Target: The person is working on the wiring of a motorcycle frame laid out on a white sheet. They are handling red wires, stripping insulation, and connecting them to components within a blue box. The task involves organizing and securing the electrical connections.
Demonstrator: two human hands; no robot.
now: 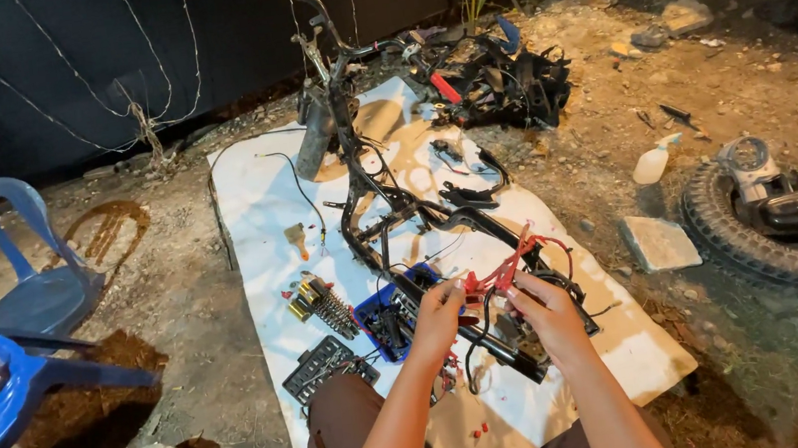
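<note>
A stripped black motorbike frame [386, 195] lies on a white sheet [258, 220] on the dirt ground. Both my hands reach over its near end. My left hand [439, 314] pinches a red connector on a bundle of red wires [509, 266]. My right hand [544, 308] grips the same wire bundle a little to the right. The wires run up and back toward the frame's rear tubes. A blue tray [374, 312] of small parts sits just left of my left hand.
A socket set case [320, 368], coil springs [323, 303] and a brush [297, 238] lie on the sheet's left. Blue plastic chairs [31, 286] stand at left. A tyre with engine parts [779, 221], a concrete block [657, 243], a spray bottle [654, 163] lie right. Black fairing parts [503, 82] pile behind.
</note>
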